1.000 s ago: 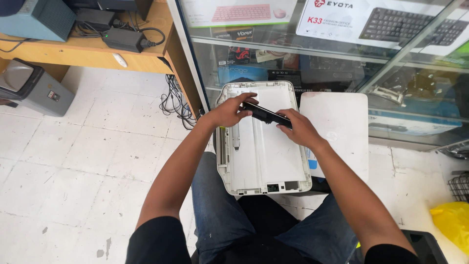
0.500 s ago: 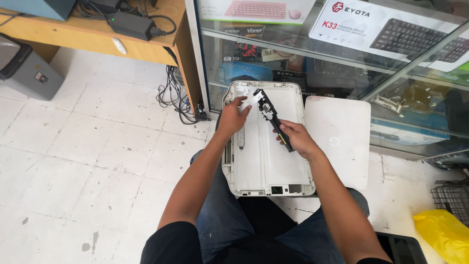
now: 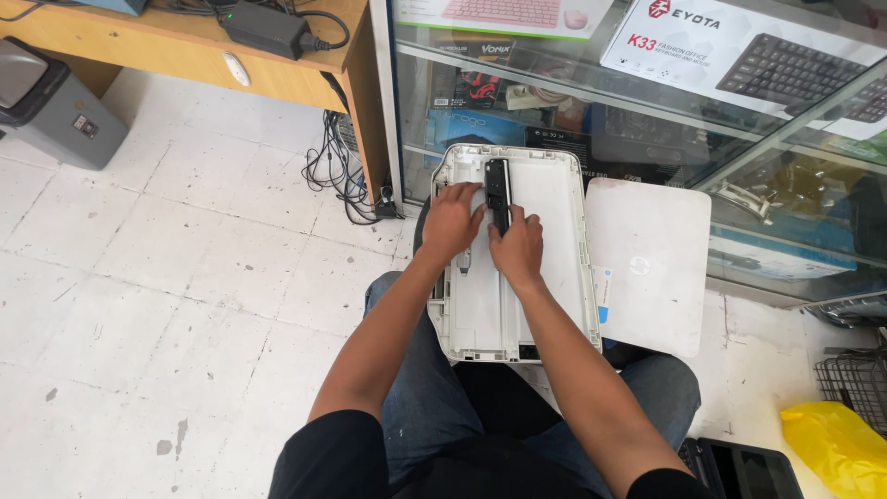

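An opened white printer scanner shell (image 3: 554, 268) rests across my knees, its hollow side up. A long black scanner bar (image 3: 498, 189) lies lengthwise inside it, near the far end. My left hand (image 3: 451, 222) presses on the shell just left of the bar, fingers touching the bar's side. My right hand (image 3: 517, 245) sits on the near end of the bar, fingers curled over it. A flat white lid (image 3: 651, 263) leans beside the shell on the right.
A glass display case (image 3: 647, 102) with boxed keyboards stands straight ahead. At the upper left are a wooden desk (image 3: 185, 46), hanging cables (image 3: 337, 166) and a grey box (image 3: 55, 106). A yellow bag (image 3: 836, 444) and wire basket (image 3: 855, 383) sit at lower right.
The black bar was held tilted above the shell in my right hand; now it lies straight inside the shell with both hands pressed on it.
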